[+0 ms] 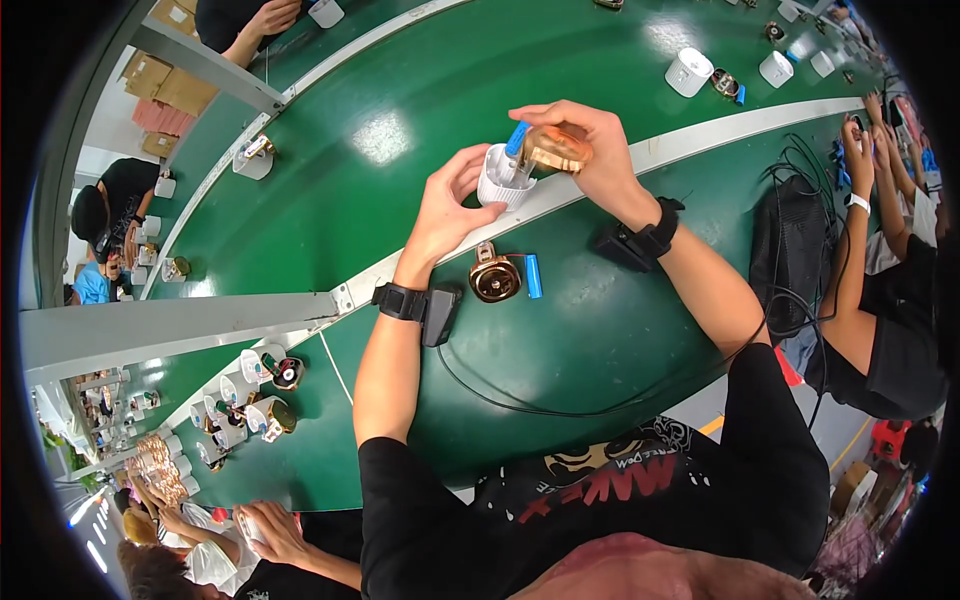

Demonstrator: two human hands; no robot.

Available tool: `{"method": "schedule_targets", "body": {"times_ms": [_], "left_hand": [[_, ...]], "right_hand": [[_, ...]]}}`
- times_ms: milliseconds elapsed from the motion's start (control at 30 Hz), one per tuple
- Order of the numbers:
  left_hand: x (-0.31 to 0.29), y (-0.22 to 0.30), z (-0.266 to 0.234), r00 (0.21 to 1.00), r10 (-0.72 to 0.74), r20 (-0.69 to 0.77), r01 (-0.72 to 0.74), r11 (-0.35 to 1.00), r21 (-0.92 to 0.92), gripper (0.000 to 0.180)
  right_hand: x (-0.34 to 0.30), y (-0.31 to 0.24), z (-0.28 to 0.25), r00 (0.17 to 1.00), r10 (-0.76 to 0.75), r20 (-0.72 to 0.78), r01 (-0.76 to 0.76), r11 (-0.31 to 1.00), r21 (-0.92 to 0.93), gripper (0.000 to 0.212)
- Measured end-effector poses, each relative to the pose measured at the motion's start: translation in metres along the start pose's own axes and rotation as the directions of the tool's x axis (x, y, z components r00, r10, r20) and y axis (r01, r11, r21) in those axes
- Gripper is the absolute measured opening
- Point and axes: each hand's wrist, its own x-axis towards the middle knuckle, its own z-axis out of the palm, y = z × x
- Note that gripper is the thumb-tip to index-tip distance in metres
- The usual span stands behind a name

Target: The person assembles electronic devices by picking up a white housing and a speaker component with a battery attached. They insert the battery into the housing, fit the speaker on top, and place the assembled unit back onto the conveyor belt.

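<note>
My left hand point(446, 208) is wrapped round a small white ribbed plastic cup point(502, 192), tilted with its mouth toward my right hand. In my right hand point(603, 150) is a shiny gold round assembly point(560, 149), held at the cup's mouth. A blue cylindrical battery point(517, 138) sits at the cup's rim beside that assembly. How far the inner parts reach into the cup is hard to tell. Nearer to me on the green bench lies a second gold assembly point(495, 280), with a blue battery point(533, 277) lying to its right.
A white metal rail point(690, 146) runs between the bench and the green belt point(330, 160). White cups with gold parts stand at the left point(228, 432) and far right point(689, 72). A black bag point(790, 235) and cables lie at right. Other people work around me.
</note>
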Motion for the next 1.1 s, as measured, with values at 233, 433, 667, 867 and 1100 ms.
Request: {"method": "schedule_targets", "body": {"times_ms": [233,433,667,867,1100], "left_hand": [[-0.001,-0.002,0.001,0.999,0.031,-0.009,-0.030,0.999,0.021,0.070],[-0.002,0.000,0.002,0.999,0.045,0.022,-0.046,0.998,0.042,0.069],[-0.003,0.003,0.004,0.998,0.062,0.025,-0.063,0.997,0.052,0.068],[-0.003,0.001,0.004,0.996,0.086,0.016,-0.087,0.993,0.080,0.066],[-0.003,0.000,0.003,0.994,0.104,0.027,-0.107,0.988,0.112,0.064]], "right_hand": [[0.000,-0.003,0.004,1.000,0.025,0.000,-0.025,0.975,-0.221,0.012],[0.007,-0.014,-0.019,0.958,-0.178,0.225,0.256,0.884,-0.391,0.015],[0.009,-0.027,-0.025,0.901,-0.279,0.333,0.412,0.790,-0.454,0.013],[0.010,-0.042,-0.022,0.836,-0.349,0.423,0.541,0.652,-0.531,0.013],[0.007,-0.046,-0.016,0.800,-0.362,0.478,0.594,0.593,-0.544,0.013]]}}
